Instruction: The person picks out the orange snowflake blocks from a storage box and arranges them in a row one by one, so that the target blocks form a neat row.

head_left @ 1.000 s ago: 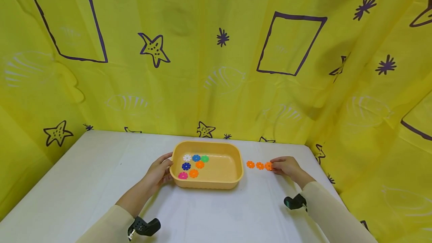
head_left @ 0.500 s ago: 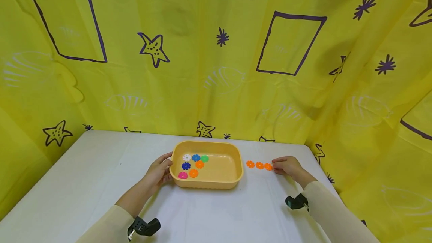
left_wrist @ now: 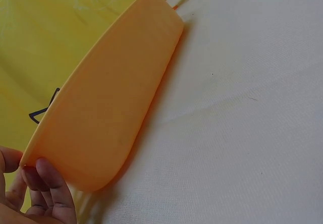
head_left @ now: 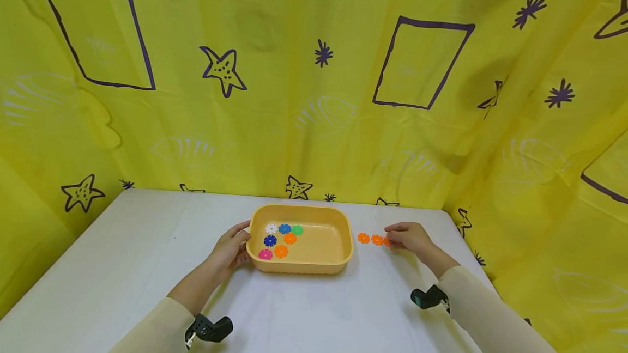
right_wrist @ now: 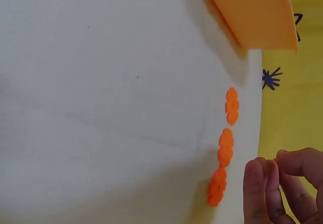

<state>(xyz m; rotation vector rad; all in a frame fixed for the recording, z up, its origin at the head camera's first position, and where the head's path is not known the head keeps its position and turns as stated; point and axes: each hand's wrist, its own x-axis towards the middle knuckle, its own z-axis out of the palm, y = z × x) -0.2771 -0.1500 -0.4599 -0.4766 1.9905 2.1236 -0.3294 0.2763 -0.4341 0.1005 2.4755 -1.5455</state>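
Orange discs (head_left: 376,239) in left-right row, right hand (head_left: 408,237) at right end

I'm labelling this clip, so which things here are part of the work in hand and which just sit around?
In the work:
- left hand holding the yellow tray
- right hand above the three orange discs in a row on the table
- two orange discs in the tray

Lying about:
- white, blue, green, navy and pink discs in the tray
- white table
- yellow curtain

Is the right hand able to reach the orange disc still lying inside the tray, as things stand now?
Probably yes. The right hand hovers by the three orange discs on the table, beside the tray. The tray is open on top with a low wall, and nothing covers the orange disc inside. The left hand only holds the far rim.
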